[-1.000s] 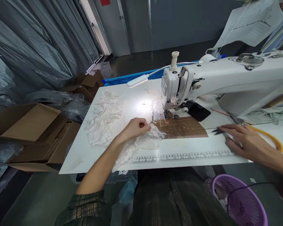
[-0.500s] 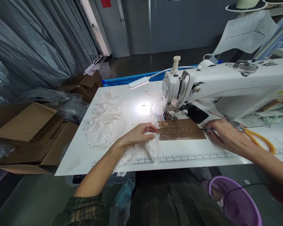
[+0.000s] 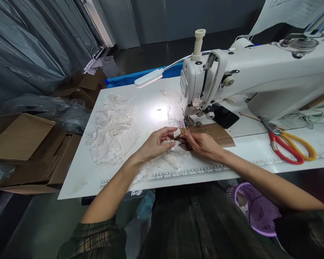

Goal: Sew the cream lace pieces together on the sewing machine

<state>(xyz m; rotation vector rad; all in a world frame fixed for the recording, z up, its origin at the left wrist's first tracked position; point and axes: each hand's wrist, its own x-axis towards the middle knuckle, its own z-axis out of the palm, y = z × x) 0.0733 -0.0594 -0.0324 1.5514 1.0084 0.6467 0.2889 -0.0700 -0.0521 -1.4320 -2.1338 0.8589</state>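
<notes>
Leftward from near the scissors [image 3: 282, 138], the right hand [image 3: 202, 144] has moved in, gripping a dark, thin tool [image 3: 181, 138]. Close beside it, the left hand [image 3: 158, 142] pinches white lace [image 3: 171, 160], openwork and crumpled, before the sewing machine [image 3: 190, 77].

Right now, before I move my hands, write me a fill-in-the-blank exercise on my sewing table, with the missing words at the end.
The lace at the left hand's fingertips is coloured ____.
The hand nearer the yellow scissor handle is the ____ one.
Seen from your seat, the big lace pile lies to the ____ of the sewing machine.
The plastic basket below the tabletop is coloured ____.

Missing words: white; right; left; purple.
</notes>
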